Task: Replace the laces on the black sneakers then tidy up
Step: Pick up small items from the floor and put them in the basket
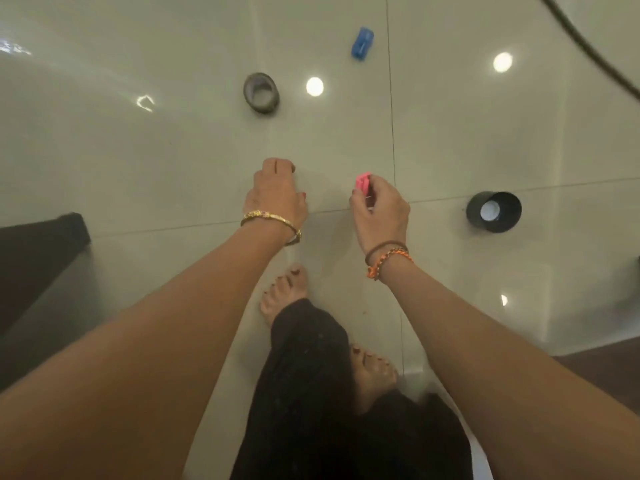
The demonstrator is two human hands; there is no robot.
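Observation:
No sneakers or laces show in the head view. My right hand (379, 209) pinches a small pink object (362, 181) between thumb and fingertips, held above the glossy tiled floor. My left hand (277, 192) reaches down to the floor with its fingers curled under; whether it holds anything is hidden. A grey tape roll (260, 92) lies on the floor beyond my hands, a blue object (362, 43) farther back, and a black tape roll (493, 211) to the right of my right hand.
My bare feet (285, 289) and black trouser legs (311, 393) stand below the hands. A dark furniture piece (34, 258) sits at the left edge. A dark cable (588, 46) crosses the top right corner. Ceiling lights reflect off the tiles (138, 150).

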